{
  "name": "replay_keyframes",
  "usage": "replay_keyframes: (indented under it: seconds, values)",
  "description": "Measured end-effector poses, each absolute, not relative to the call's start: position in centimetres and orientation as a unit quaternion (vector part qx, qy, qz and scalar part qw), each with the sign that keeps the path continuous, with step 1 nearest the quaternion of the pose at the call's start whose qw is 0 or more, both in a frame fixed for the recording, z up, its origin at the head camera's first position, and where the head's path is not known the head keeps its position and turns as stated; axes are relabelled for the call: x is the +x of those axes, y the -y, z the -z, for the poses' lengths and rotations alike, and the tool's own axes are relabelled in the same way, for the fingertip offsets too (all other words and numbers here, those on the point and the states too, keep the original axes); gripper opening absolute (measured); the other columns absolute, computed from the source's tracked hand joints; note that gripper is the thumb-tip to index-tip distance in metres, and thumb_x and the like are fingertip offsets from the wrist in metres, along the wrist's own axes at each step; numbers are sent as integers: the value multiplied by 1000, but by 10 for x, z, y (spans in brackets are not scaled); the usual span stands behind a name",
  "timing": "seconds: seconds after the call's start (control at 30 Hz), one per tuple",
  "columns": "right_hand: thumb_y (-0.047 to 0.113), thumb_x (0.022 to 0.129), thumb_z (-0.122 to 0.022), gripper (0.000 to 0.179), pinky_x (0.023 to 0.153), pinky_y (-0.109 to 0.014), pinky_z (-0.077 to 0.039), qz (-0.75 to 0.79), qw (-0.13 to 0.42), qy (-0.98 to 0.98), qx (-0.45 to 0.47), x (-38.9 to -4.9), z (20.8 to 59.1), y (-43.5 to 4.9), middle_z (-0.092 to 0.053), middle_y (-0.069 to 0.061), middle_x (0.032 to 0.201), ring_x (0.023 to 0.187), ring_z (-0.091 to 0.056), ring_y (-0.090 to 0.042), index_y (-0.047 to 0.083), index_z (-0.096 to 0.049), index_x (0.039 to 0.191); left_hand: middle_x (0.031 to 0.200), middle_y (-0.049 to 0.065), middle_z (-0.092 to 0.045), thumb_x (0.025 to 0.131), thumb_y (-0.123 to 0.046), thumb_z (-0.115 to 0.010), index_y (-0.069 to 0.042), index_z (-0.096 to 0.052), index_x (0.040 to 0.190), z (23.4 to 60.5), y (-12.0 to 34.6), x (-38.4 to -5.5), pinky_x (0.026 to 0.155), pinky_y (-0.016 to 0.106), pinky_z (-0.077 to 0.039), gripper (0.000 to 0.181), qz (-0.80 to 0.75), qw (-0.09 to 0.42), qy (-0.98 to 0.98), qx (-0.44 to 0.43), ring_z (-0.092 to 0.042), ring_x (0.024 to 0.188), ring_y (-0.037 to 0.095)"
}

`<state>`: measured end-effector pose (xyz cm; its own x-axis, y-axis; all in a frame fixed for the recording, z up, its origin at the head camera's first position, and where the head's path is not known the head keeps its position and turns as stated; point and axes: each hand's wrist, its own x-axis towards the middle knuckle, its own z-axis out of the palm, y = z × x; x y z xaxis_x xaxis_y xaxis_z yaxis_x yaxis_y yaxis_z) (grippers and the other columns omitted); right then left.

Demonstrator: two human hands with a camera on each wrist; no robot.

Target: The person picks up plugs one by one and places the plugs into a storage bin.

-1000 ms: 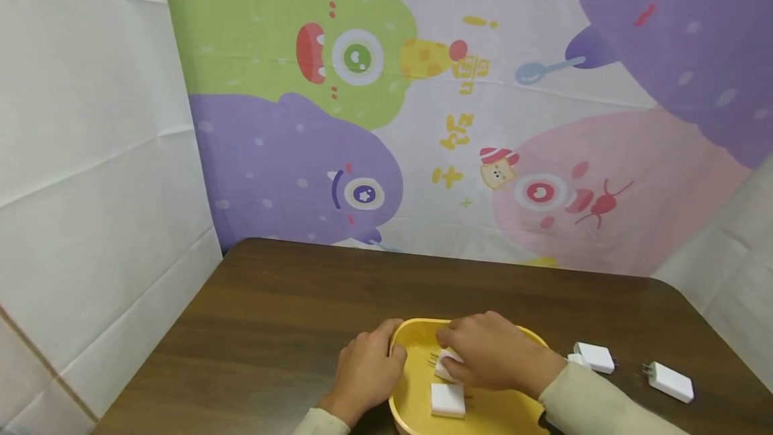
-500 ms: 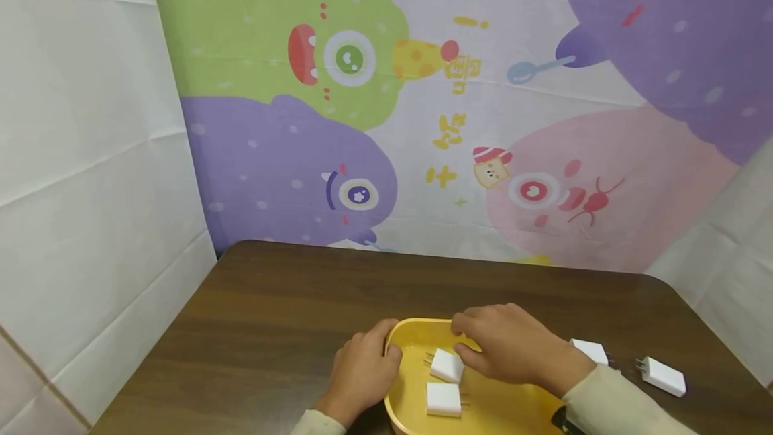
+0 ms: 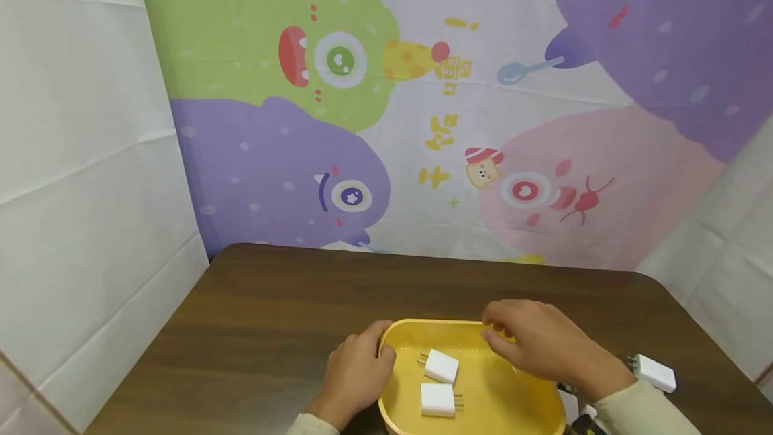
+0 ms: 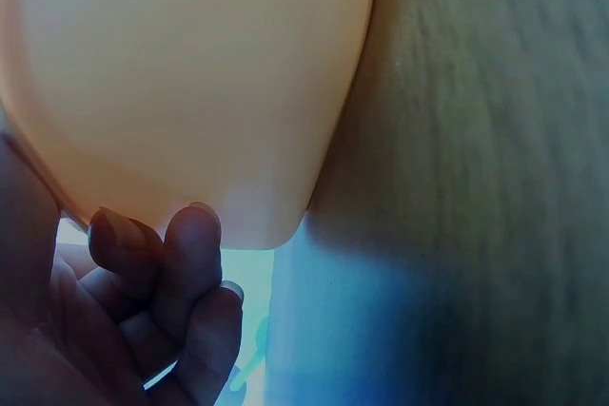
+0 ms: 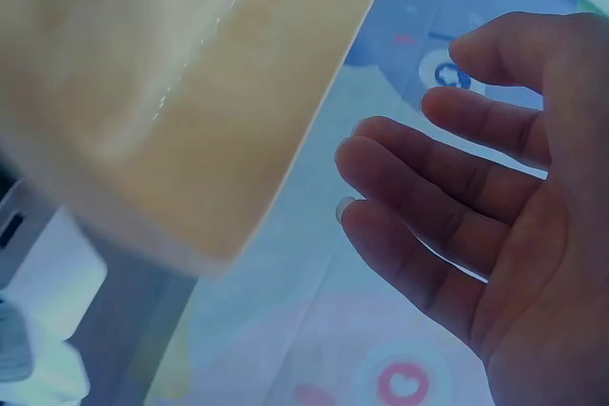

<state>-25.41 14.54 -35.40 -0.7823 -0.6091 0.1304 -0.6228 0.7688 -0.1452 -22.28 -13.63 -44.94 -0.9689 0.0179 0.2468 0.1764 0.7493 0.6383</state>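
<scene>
A yellow plastic basin (image 3: 492, 391) stands on the table with two white charger plugs inside. The upper charger plug (image 3: 441, 366) has its prongs to the left; the lower one, another charger plug (image 3: 437, 400), points its prongs right. My left hand (image 3: 356, 368) grips the basin's left rim, thumb inside; in the left wrist view its curled fingers (image 4: 193, 259) lie against the outer wall. My right hand (image 3: 540, 341) hovers over the basin's far right rim. In the right wrist view its fingers (image 5: 419, 173) are loosely bent, with nothing between them.
On the brown wooden table (image 3: 290, 307), a white charger plug (image 3: 656, 373) lies right of the right wrist. Another white charger plug (image 3: 569, 407) shows partly between basin and right forearm. A cartoon-printed curtain (image 3: 423, 220) hangs behind; a white sheet (image 3: 90, 186) covers the left side.
My right hand has let go of the upper charger plug inside the basin and moved right, toward the rim. My left hand keeps its grip on the basin.
</scene>
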Motion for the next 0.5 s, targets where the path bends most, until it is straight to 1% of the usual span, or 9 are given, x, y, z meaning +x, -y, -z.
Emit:
replay_keyframes:
  seconds: [0.1, 0.33, 0.5]
  values:
    - [33, 94, -68, 4, 72, -31, -53, -100, 47, 943, 314, -253, 357, -153, -58, 24, 84, 75, -55, 0, 29, -68, 96, 93, 0, -72, 91, -21, -56, -19, -67, 126, 450, 137, -223, 66, 45, -48, 36, 349, 116, 929, -53, -63, 72, 16]
    - [27, 91, -72, 4, 70, -29, -52, -118, 67, 952, 276, -250, 365, -169, -59, 23, 83, 74, -55, -1, 28, -69, 93, 94, 1, -72, 92, -21, -56, -18, -67, 127, 448, 138, -222, 66, 44, -48, 37, 350, 109, 929, -52, -62, 72, 15]
    - [29, 92, -72, 5, 72, -31, -54, -127, 46, 964, 228, -249, 366, -174, -60, 20, 82, 72, -53, -2, 26, -70, 95, 92, 0, -72, 93, -21, -56, -17, -66, 128, 448, 138, -222, 64, 42, -47, 37, 354, 102, 928, -53, -59, 68, 13]
